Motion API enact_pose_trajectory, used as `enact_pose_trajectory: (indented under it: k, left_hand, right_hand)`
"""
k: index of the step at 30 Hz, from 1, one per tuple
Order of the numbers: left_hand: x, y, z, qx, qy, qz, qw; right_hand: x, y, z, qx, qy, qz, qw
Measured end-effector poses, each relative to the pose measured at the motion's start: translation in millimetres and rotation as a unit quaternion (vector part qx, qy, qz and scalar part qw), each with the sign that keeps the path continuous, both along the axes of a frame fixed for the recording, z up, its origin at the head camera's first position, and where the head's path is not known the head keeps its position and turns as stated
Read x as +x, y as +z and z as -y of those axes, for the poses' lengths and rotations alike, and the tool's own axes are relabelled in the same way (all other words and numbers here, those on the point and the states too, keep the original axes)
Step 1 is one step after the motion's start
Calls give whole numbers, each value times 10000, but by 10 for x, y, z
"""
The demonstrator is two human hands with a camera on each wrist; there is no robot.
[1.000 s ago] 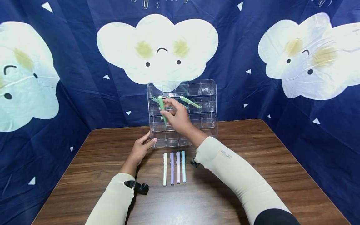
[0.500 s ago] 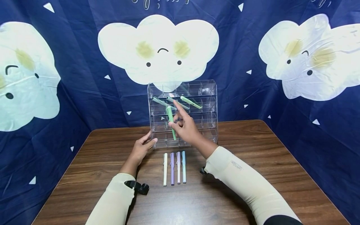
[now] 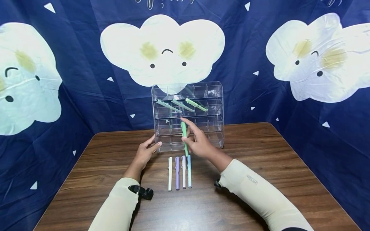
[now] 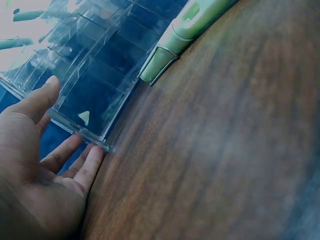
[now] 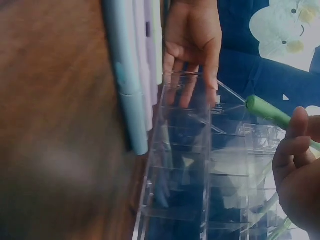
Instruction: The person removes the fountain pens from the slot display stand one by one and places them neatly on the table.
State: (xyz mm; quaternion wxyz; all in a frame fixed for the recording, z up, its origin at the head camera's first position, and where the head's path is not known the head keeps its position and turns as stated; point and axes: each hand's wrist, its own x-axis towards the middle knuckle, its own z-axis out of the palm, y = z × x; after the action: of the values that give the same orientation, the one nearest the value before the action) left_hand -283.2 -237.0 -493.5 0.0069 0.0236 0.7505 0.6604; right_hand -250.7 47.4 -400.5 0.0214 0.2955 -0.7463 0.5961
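A clear acrylic display rack (image 3: 189, 115) with tiered compartments stands upright near the table's back edge. My left hand (image 3: 145, 153) holds its lower left corner, thumb in front and fingers behind the side edge; in the left wrist view the fingertips meet the bottom corner. With thumb and fingers my right hand (image 3: 199, 141) pinches a green pen (image 3: 184, 133) before the rack, cap end up, index finger extended. Slanted in the second tier rest three pens: two grey-green, a left pen (image 3: 169, 106) and a middle pen (image 3: 182, 105), and a light green pen (image 3: 196, 105).
Side by side on the wooden table (image 3: 115, 160), below the rack, lie a white pen (image 3: 170, 174), a purple pen (image 3: 177, 173), a lilac pen (image 3: 183, 173) and a light blue pen (image 3: 189, 175). A blue cloud-printed curtain (image 3: 242, 73) hangs behind.
My right hand has moved the green pen from the second tier's left side down and right, to just above the row of pens on the table. My left hand has stayed put.
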Motion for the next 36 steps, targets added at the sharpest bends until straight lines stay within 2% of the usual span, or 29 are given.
enact_pose_trajectory:
  k: [5, 9, 13, 20, 26, 36]
  left_hand:
    - [5, -14, 3, 5, -24, -7, 10000]
    - [13, -23, 7, 34, -37, 10, 10000]
    - [17, -22, 17, 27, -37, 26, 10000]
    - [1, -12, 12, -15, -6, 48, 10000]
    - [-25, -33, 13, -51, 26, 38, 10000]
    - [-24, -41, 24, -72, 48, 27, 10000]
  right_hand:
    - [55, -120, -86, -286, -114, 166, 9994]
    - [107, -174, -170, -262, -149, 411, 9987]
    - [139, -212, -244, 10, -137, 521, 9985]
    - [203, -292, -351, 557, -22, 977, 9937]
    - [231, -368, -400, 931, 224, 1008, 9903]
    - [253, -450, -440, 1217, 195, 1168, 9855]
